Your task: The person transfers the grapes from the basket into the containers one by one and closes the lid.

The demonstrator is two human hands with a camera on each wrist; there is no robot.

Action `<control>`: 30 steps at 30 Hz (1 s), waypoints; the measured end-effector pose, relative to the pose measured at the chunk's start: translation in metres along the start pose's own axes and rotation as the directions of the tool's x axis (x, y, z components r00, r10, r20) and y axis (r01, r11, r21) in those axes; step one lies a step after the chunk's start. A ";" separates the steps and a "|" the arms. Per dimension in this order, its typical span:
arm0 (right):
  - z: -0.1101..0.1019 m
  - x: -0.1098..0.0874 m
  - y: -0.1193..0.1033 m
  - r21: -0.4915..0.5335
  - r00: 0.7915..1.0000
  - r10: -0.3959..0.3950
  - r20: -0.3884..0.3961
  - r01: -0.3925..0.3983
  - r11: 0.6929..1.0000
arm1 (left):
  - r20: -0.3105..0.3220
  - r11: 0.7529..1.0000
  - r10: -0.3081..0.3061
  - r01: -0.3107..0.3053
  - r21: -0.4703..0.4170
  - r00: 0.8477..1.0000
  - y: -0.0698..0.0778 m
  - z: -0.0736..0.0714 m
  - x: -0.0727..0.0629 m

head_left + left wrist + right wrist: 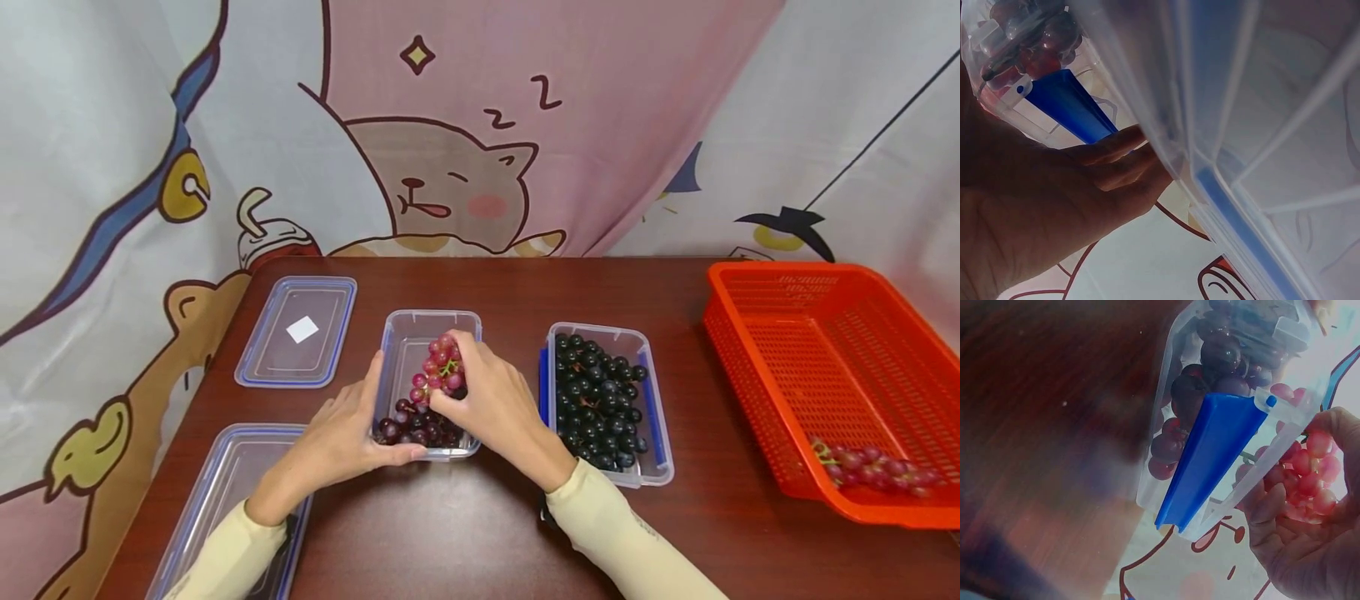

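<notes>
My right hand (pixel 491 393) holds a bunch of red grapes (pixel 443 367) over a clear plastic container (pixel 401 323), thumb and fingers on either side of the bunch. In the right wrist view the same red grapes (pixel 1308 475) show between the fingers and thumb, beside the container's blue side clip (pixel 1213 456). Dark purple grapes (pixel 415 427) lie in the near part of this container. My left hand (pixel 339 429) rests against its left side, with fairly straight fingers and the thumb along the near edge. The left wrist view shows those fingers (pixel 1122 165) touching the container.
Another clear container (pixel 660 454) full of black grapes (pixel 596 400) stands to the right. At the far right is an orange-red basket (pixel 750 367) with a bunch of red grapes (pixel 877 471). Two blue-rimmed lids, a far one (pixel 296 358) and a near one (pixel 225 467), lie at left.
</notes>
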State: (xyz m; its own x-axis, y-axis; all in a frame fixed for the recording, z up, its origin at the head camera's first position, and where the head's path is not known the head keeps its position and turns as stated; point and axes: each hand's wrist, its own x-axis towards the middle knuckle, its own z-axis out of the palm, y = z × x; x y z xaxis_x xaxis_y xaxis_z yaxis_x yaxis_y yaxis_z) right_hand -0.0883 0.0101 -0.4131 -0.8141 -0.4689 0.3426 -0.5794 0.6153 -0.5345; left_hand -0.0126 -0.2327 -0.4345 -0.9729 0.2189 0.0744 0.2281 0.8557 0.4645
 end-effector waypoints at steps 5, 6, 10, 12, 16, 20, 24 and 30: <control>0.004 0.003 -0.003 0.022 1.000 0.020 0.002 -0.020 1.000 | 0.009 1.000 -0.014 0.014 -0.008 1.000 0.000 0.000 0.000; 0.005 0.003 -0.003 0.029 1.000 0.024 0.002 -0.024 0.999 | 0.011 1.000 -0.018 0.018 -0.009 1.000 0.000 0.000 0.000; 0.009 0.006 -0.003 0.049 0.999 0.043 0.007 -0.043 0.998 | 0.014 1.000 -0.021 0.021 -0.009 1.000 0.000 0.000 0.000; 0.011 0.008 -0.003 0.047 0.999 0.050 0.008 -0.051 0.998 | 0.009 1.000 -0.017 0.017 -0.008 1.000 0.000 0.000 0.000; 0.014 0.011 -0.004 0.016 0.999 0.043 0.019 -0.044 0.999 | 0.009 1.000 -0.020 0.020 -0.004 1.000 0.001 0.000 -0.001; 0.018 0.013 -0.004 -0.053 0.998 0.027 0.051 -0.024 0.998 | 0.021 0.999 -0.035 0.035 0.000 0.999 0.003 0.000 -0.001; 0.021 0.014 -0.004 -0.100 0.997 0.017 0.076 -0.009 0.995 | 0.029 0.999 -0.049 0.049 -0.002 0.998 0.003 -0.001 -0.001; 0.024 0.010 -0.005 -0.174 0.986 -0.056 0.156 0.084 0.981 | 0.046 0.998 -0.067 0.067 -0.008 0.997 0.003 -0.002 -0.001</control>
State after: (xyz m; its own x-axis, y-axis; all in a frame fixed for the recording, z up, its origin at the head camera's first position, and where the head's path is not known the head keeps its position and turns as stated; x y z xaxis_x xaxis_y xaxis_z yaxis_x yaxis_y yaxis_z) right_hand -0.0922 -0.0125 -0.4252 -0.7640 -0.5958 0.2478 -0.6435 0.6749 -0.3612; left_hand -0.0108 -0.2311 -0.4310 -0.9832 0.1825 0.0029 0.1619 0.8647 0.4755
